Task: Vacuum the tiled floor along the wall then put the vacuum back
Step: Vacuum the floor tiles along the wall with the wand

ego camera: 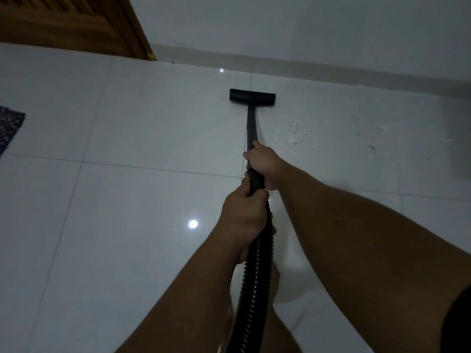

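Observation:
A black vacuum wand (pixel 251 123) runs from my hands down to a flat black floor nozzle (pixel 252 96), which rests on the glossy white tiled floor (pixel 127 187) a short way from the wall's skirting (pixel 305 63). My right hand (pixel 263 161) is closed around the wand's upper end. Just behind it, my left hand (pixel 243 217) grips the point where the ribbed black hose (pixel 254 276) joins the wand. The hose drops toward the bottom edge of the view. White crumbs and dust (pixel 298 135) lie scattered on the tiles to the right of the nozzle.
A wooden door (pixel 71 24) stands at the top left, its frame meeting the white wall (pixel 305 26). A dark patterned mat (pixel 10 128) pokes in at the left edge. More white specks (pixel 374 143) lie further right, near a dark shadowed patch at the right edge.

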